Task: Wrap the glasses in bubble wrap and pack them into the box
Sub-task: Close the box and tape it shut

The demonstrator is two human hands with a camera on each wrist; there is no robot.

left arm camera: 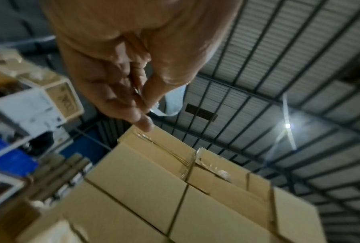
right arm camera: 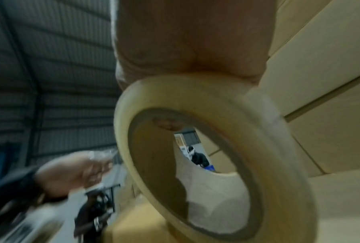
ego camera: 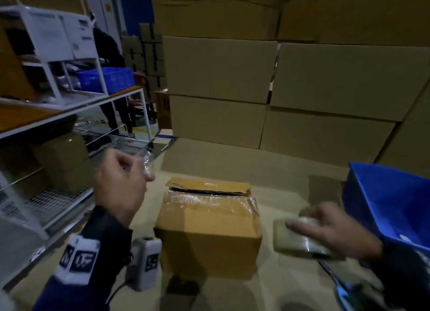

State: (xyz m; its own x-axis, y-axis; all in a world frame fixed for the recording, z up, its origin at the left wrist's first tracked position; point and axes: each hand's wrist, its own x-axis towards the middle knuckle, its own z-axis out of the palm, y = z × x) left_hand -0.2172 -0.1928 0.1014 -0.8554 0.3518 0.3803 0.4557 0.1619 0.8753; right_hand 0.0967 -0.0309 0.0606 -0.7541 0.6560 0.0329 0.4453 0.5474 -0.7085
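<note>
A small cardboard box [ego camera: 209,231] stands on the cardboard-covered surface in front of me. Clear tape crosses its top, and its back flap gapes slightly. My left hand [ego camera: 142,171] is raised left of the box and pinches a crumpled strip of clear tape [ego camera: 147,158]. The left wrist view shows that strip [left arm camera: 170,106] hanging from the left hand [left arm camera: 141,100]. To the right of the box, my right hand [ego camera: 309,224] grips a roll of tape [ego camera: 297,241] just above the surface. The roll [right arm camera: 278,164] fills the right wrist view. No glasses or bubble wrap are in view.
A blue bin [ego camera: 395,206] stands at the right edge. Scissors [ego camera: 337,285] lie by my right forearm. A white wire shelf [ego camera: 69,194] holding boxes lines the left side. Large stacked cartons [ego camera: 279,89] wall off the back. A person stands far left.
</note>
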